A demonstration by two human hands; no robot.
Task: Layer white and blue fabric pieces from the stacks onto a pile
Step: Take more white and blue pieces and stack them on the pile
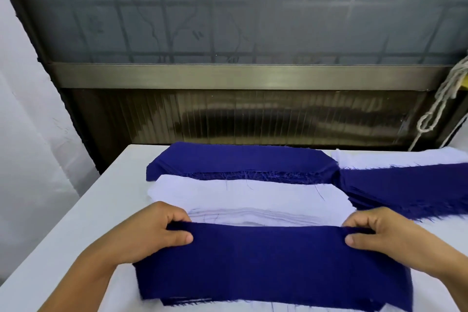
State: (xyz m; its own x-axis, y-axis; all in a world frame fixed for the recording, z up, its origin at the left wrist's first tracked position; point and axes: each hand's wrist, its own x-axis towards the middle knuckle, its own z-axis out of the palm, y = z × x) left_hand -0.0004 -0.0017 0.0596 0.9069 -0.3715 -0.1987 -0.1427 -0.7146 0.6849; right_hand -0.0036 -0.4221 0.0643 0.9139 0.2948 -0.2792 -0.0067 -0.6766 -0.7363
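Note:
A dark blue fabric piece lies on the near pile, over white and blue layers whose edges show beneath it. My left hand pinches its far left corner and my right hand pinches its far right corner, thumbs on top. Just beyond is a stack of white pieces. Behind that sits a stack of blue pieces.
The white table ends at a dark wall with a metal ledge. To the right lie another blue stack and white fabric behind it. A knotted cord hangs at the far right. A white curtain is on the left.

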